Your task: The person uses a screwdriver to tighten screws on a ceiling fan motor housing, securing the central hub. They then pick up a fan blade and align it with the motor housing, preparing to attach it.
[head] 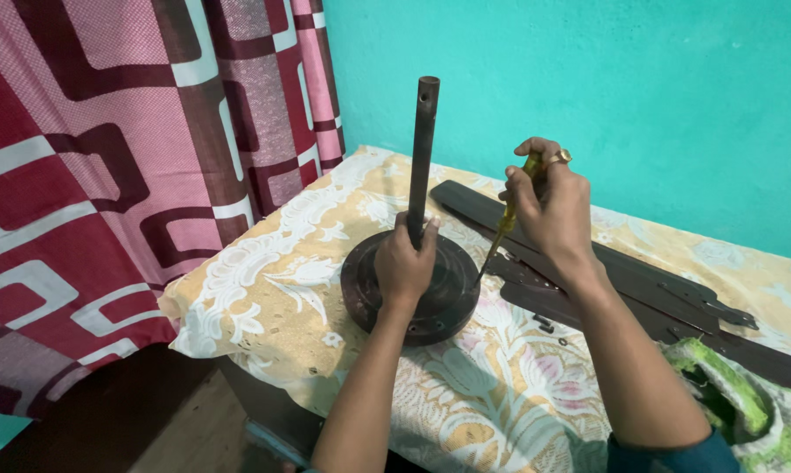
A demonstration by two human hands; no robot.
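A dark brown round fan motor rests on a cloth-covered table. Its upright metal rod rises from the centre. My left hand is wrapped around the lower part of the rod, just above the motor. My right hand, with a ring on one finger, holds a yellow-handled screwdriver tilted down, and its tip touches the motor's right rim.
Dark brown fan blades lie flat on the table to the right of the motor, with small screws loose beside them. A green and white cloth sits at the near right. A red patterned curtain hangs left; a turquoise wall stands behind.
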